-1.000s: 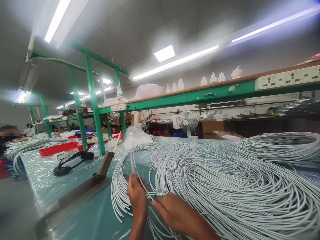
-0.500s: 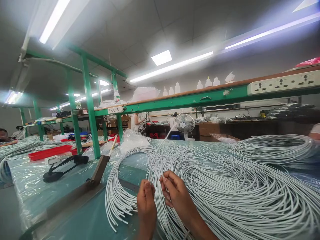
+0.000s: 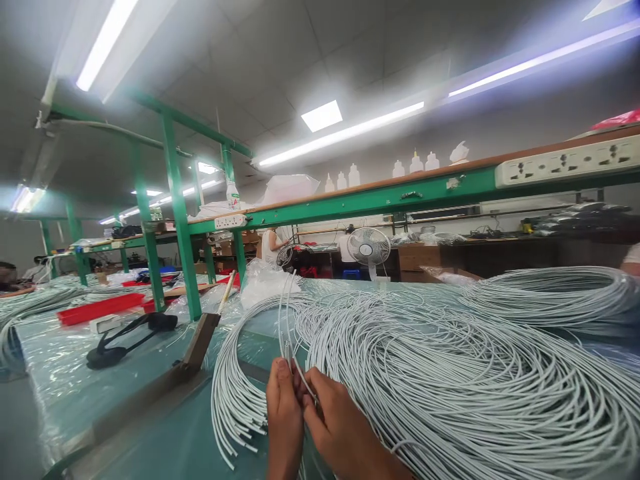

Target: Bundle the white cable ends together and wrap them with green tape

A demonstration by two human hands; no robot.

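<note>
My left hand [image 3: 284, 410] is closed around a few thin grey-white cables [image 3: 281, 313], which rise above the fist. Touching it, my right hand [image 3: 334, 419] pinches a cable that slants down between the two hands; the fingertips are partly hidden. Just left of my hands, a curved bundle of cables [image 3: 223, 373] lies with its cut ends toward me. A large loose heap of the same cable [image 3: 450, 367] spreads to the right of my hands.
A guillotine-like cutter with a brown block [image 3: 201, 341] stands at left, near a black strap-like item [image 3: 120, 343] and a red tray [image 3: 100, 308]. Another cable coil [image 3: 545, 293] lies at far right. A green shelf [image 3: 360, 208] crosses overhead, with a fan [image 3: 369, 247] and people beyond.
My right hand has moved left and down against my left hand. The held cables now stand further left and more upright, and my left hand has shifted slightly left.
</note>
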